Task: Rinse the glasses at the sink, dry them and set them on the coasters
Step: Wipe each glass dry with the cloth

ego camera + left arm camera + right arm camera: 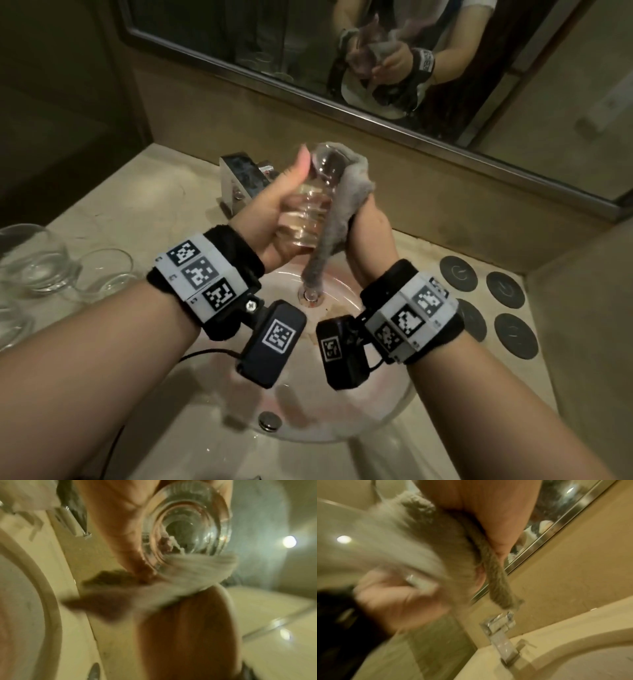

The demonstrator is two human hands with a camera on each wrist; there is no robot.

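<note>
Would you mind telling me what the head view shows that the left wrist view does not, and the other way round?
Only the head view shows the dark coasters right of the sink and the other glasses on the left. Only the left wrist view looks straight at the held glass's ringed base and a bright lamp. Both show the left hand gripping the glass while the grey cloth wraps it.

A big mirror (376,68) with a shiny metal frame fills the top of the picture in the head view. A silver tap (239,181) stands in the middle, on a pale stone counter (164,205). A thin black wire (205,353) lies over the counter in the lower middle. In the right wrist view a small round light (343,539) glows at the upper left.
</note>
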